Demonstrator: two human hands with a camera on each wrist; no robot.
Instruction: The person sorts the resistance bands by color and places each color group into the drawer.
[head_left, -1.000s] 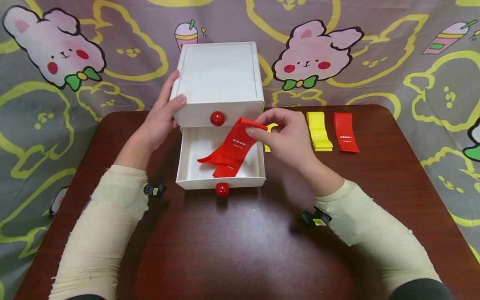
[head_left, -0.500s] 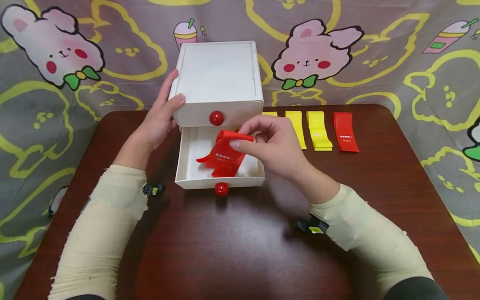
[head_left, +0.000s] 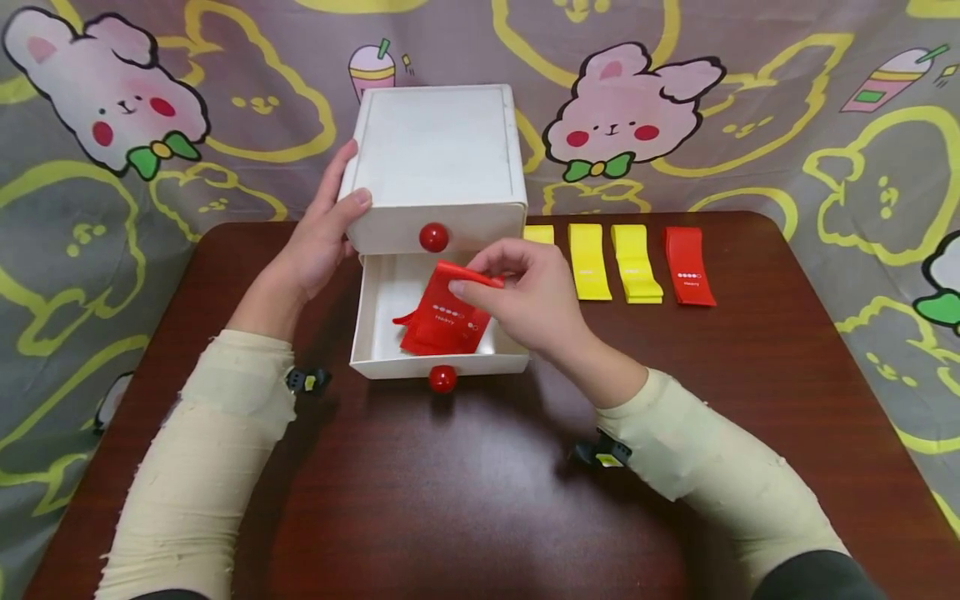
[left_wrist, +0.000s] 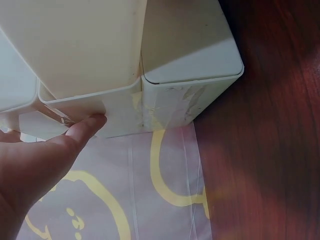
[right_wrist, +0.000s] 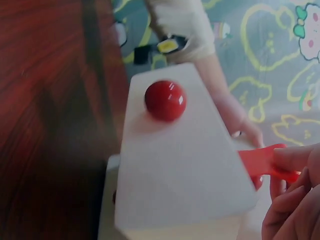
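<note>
My left hand [head_left: 322, 229] lies along the left side of a white drawer cabinet [head_left: 442, 142], its thumb on the front top corner. Its fingers are fairly straight; in the left wrist view the hand [left_wrist: 45, 160] touches the cabinet wall [left_wrist: 120, 112]. My right hand [head_left: 528, 292] pinches the upper end of a folded red resistance band [head_left: 450, 312] marked "Heavy". The band hangs into a pulled-out lower drawer [head_left: 367, 350], and its lower part lies over more red material there. In the right wrist view the drawer front [right_wrist: 180, 160] hides most of the band.
Right of the cabinet, yellow bands [head_left: 590, 262] and a red band [head_left: 688, 267] lie in a row on the dark wooden table [head_left: 465, 483]. Red knobs [head_left: 442, 379] stick out from the drawer fronts. A patterned cloth [head_left: 750, 100] hangs behind.
My right hand has moved left and slightly down, lowering the red band into the drawer, where it now lies more bunched. More yellow bands show behind. The left hand has stayed put.
</note>
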